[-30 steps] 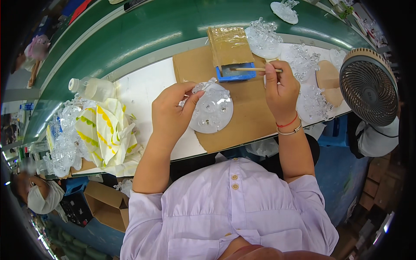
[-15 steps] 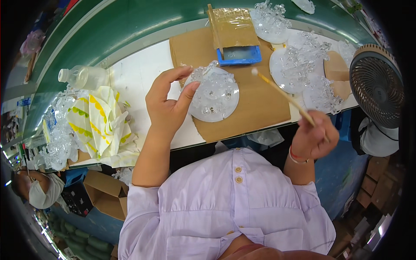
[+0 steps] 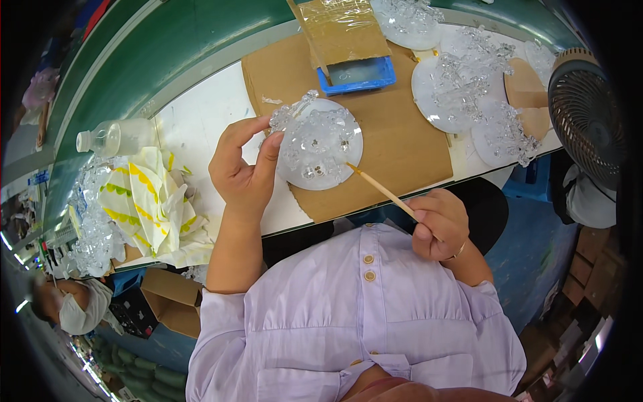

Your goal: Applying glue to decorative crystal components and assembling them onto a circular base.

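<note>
A round, whitish translucent disc (image 3: 325, 175) lies on the brown cardboard in front of me, with clear, shiny plastic pieces (image 3: 315, 127) clustered on its top. At its upper left side, my left hand (image 3: 244, 157) has thumb and forefinger closed on a clear plastic cluster (image 3: 282, 118) at the rim. My right hand (image 3: 439, 224) grips a slim wooden stick (image 3: 388, 192) with an orange-yellow band near its tip. That tip reaches the right part of the disc; exact contact is hard to make out. Beyond the disc stands a blue tray (image 3: 362, 75) of cloudy liquid, partly covered by taped cardboard (image 3: 345, 30).
Several more discs with clear pieces (image 3: 449, 94) fill the right side, near a dark fan (image 3: 586, 120). On the left are a clear bottle (image 3: 117, 137), crumpled patterned cloth or paper (image 3: 151, 201) and a heap of clear pieces (image 3: 94, 221). Brown cardboard (image 3: 408, 154) covers the table's middle.
My right hand has moved left and down, bringing the stick's tip from beside the tray to the disc. My left hand keeps its hold at the disc's edge. The view has shifted slightly.
</note>
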Demonstrator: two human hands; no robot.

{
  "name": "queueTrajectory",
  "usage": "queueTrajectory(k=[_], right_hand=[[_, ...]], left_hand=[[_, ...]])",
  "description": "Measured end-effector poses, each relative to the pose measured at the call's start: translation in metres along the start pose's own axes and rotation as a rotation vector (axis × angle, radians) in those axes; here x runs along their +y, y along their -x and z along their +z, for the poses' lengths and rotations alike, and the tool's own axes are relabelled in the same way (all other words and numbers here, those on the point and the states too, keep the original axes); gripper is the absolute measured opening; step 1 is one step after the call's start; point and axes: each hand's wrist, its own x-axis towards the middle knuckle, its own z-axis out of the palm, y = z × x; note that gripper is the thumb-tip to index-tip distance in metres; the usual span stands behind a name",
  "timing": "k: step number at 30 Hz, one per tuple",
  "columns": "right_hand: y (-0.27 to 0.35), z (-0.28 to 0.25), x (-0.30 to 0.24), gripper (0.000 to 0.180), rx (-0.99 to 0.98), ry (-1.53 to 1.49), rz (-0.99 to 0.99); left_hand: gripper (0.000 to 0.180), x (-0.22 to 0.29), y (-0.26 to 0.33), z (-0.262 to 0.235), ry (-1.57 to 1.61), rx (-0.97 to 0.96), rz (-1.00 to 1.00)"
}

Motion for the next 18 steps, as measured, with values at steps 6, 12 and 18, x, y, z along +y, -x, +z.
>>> queueTrajectory(k=[6,12,18], right_hand=[[-0.002,0.013,0.007,0.013,-0.107,0.076,-0.097],[-0.014,0.024,0.005,0.018,-0.065,0.154,-0.191],[-0.038,0.016,0.004,0.013,-0.095,0.048,-0.022]], left_hand=[[0.025,-0.002,0.003,0.000,0.021,-0.001,0.006],[0.025,-0.003,0.003,0.001,0.046,0.002,0.009],[0.026,-0.004,0.003,0.000,0.033,-0.006,0.039]])
